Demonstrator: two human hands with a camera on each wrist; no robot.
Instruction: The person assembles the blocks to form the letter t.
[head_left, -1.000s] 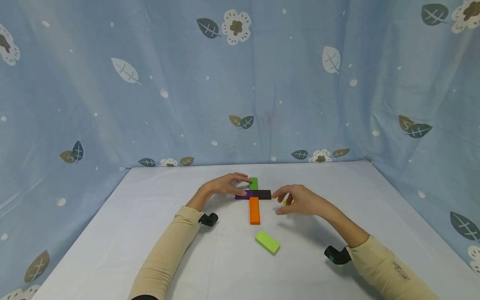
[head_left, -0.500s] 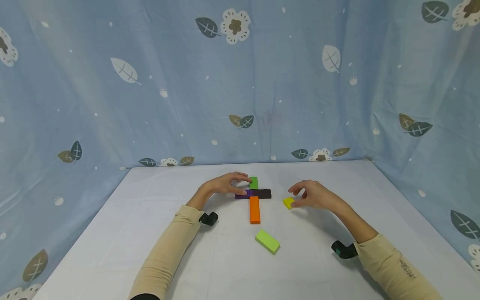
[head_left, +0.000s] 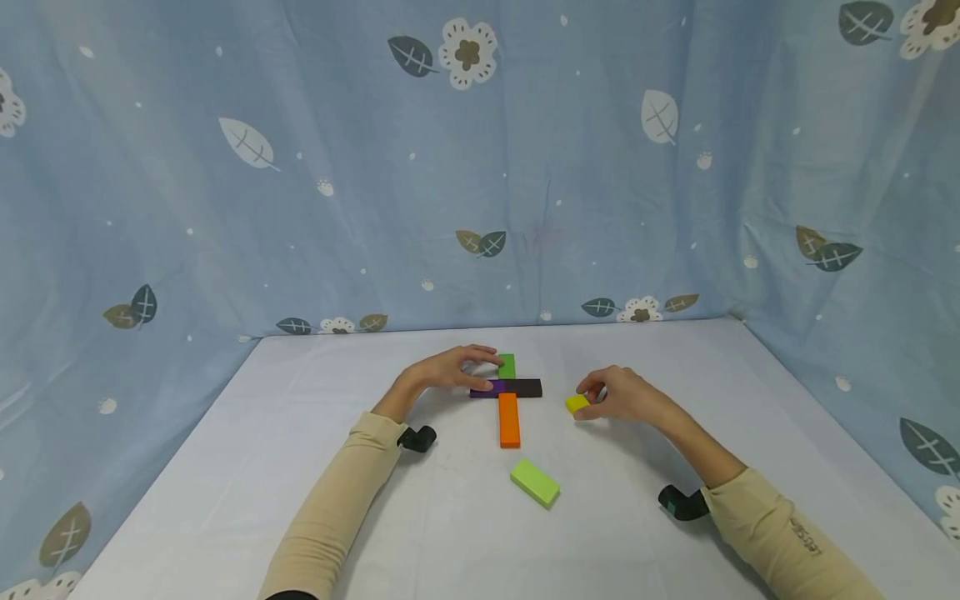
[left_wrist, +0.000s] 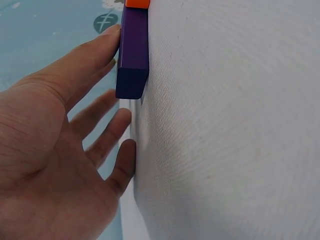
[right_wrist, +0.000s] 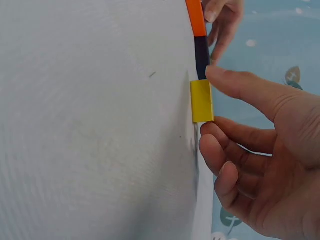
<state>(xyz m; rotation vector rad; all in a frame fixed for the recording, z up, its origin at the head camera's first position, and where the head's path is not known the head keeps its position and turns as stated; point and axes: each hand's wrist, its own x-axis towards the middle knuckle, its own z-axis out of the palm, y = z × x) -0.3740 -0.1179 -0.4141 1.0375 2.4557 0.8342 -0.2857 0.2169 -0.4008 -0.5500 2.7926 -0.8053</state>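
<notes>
My left hand (head_left: 448,367) lies over the far left of a cross of blocks. Its thumb rests along the purple block (left_wrist: 134,42), and a fingertip reaches the green block (head_left: 508,365); the other fingers spread loosely. A black block (head_left: 528,388) continues the purple one to the right, while an orange block (head_left: 509,422) points toward me below them. To the right of the cross, my right hand (head_left: 624,395) pinches a small yellow block (right_wrist: 202,101) between thumb and fingers, close over the table. Its remaining fingers curl beneath in the right wrist view.
A lime-green block (head_left: 535,484) lies slanted nearer to me, in front of the orange one. The white table (head_left: 450,533) ends at a blue patterned curtain (head_left: 360,167) behind and at both sides.
The right hand first drew back to the right from beside the black block, then its thumb and fingers closed around the yellow block. The left hand stayed in place.
</notes>
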